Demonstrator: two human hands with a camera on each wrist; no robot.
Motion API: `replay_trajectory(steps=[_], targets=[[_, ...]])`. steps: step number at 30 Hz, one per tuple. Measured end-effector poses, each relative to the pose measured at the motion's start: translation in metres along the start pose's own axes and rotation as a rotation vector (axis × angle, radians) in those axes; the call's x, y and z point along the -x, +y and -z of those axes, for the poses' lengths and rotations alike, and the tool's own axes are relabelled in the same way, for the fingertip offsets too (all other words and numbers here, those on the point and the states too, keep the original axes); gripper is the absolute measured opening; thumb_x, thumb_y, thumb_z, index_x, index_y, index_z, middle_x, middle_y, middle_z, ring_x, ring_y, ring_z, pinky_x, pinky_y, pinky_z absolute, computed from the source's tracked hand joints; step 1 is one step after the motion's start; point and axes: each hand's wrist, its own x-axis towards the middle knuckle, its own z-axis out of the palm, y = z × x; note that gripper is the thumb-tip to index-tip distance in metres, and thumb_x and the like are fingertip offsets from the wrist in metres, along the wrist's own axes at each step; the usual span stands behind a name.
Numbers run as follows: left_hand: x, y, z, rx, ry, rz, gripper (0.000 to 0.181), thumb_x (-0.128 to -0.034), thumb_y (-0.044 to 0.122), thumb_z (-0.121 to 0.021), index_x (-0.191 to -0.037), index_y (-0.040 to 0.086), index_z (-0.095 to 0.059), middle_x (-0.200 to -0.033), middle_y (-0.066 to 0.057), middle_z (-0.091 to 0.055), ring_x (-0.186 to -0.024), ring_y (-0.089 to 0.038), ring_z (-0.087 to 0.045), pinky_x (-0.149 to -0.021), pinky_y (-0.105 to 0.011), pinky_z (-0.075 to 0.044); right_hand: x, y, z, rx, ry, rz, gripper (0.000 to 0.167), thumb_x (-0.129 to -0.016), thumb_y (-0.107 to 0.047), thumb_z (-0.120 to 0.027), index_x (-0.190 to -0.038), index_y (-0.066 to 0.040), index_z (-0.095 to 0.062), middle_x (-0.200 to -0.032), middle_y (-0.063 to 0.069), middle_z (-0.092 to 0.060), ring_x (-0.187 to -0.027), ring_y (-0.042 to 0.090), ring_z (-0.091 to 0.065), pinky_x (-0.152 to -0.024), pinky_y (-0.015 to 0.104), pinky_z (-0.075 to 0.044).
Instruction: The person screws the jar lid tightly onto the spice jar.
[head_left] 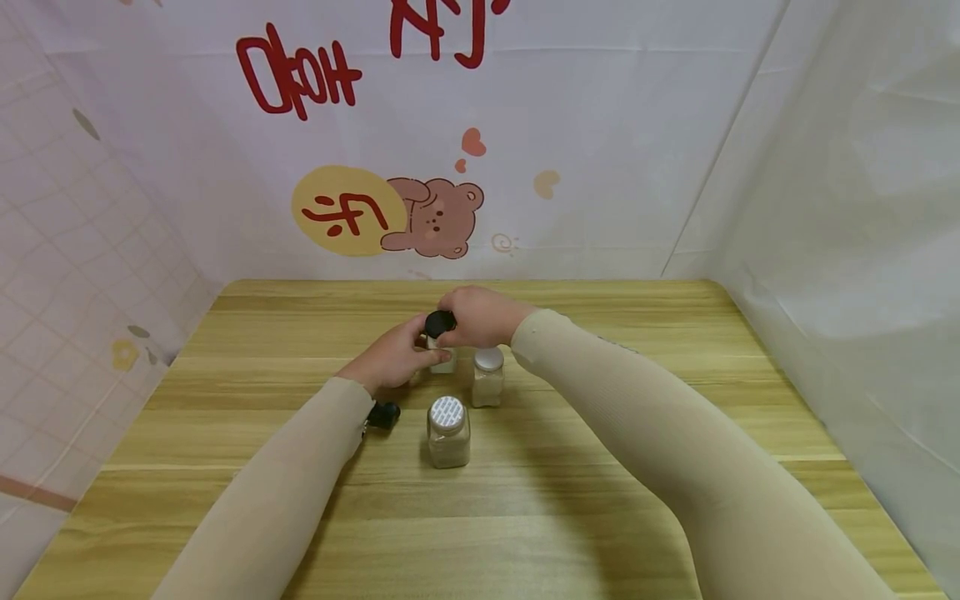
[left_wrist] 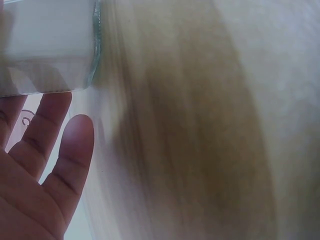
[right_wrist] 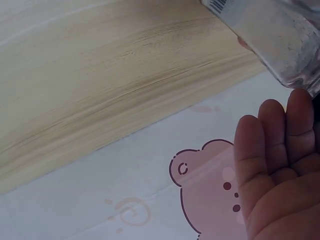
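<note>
One black cap (head_left: 440, 325) is pinched by my right hand (head_left: 480, 317) in the head view, at the top of the glass jar (head_left: 445, 365) that my left hand (head_left: 397, 354) holds between thumb and fingers, towards the back of the table (head_left: 562, 517). I judge the work partway: whether the cap is going on or coming off I cannot tell, while the front jar (head_left: 449, 447), with its patterned white top, and the white-topped jar (head_left: 488, 387) just beside my grip show no black cap. My left wrist view gives me the glass jar's pale-filled side, some fingers spread below it, thumb unseen. My right wrist view shows three fingers together, fairly straight, the glass jar beyond their tips.
</note>
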Motion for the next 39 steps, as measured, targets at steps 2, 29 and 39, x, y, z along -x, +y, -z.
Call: replay_trajectory(steps=[2,29,39], targets=[[0.000,0.000,0.000,-0.002,0.000,0.004,0.050,-0.0996,0.039,-0.074,-0.144,0.026,-0.056,-0.141,-0.003,-0.061,-0.120,-0.030,-0.056,-0.108,-0.051,-0.043,0.000,0.000,0.000,-0.004,0.004,0.004,0.037,-0.099,-0.038,-0.074,-0.121,-0.009,-0.070,-0.109,0.003,-0.069,-0.094,0.018,-0.060,-0.084,0.030,-0.049],[0.000,-0.003,0.000,-0.014,-0.009,-0.005,0.055,-0.0996,0.041,-0.073,-0.149,0.029,-0.052,-0.146,-0.003,-0.060,-0.126,-0.030,-0.057,-0.110,-0.054,-0.044,0.001,0.006,-0.004,-0.077,0.041,-0.013,0.056,-0.094,-0.046,-0.079,-0.131,-0.005,-0.066,-0.112,0.006,-0.072,-0.100,0.019,-0.066,-0.091,0.031,-0.053],[-0.001,-0.002,-0.001,-0.016,-0.009,0.009,0.059,-0.0992,0.043,-0.073,-0.151,0.027,-0.051,-0.149,-0.005,-0.057,-0.131,-0.032,-0.056,-0.115,-0.056,-0.042,0.001,0.017,-0.002,-0.260,-0.006,0.034,0.048,-0.096,-0.020,-0.071,-0.142,-0.008,-0.061,-0.122,0.006,-0.071,-0.108,0.024,-0.064,-0.100,0.040,-0.052]])
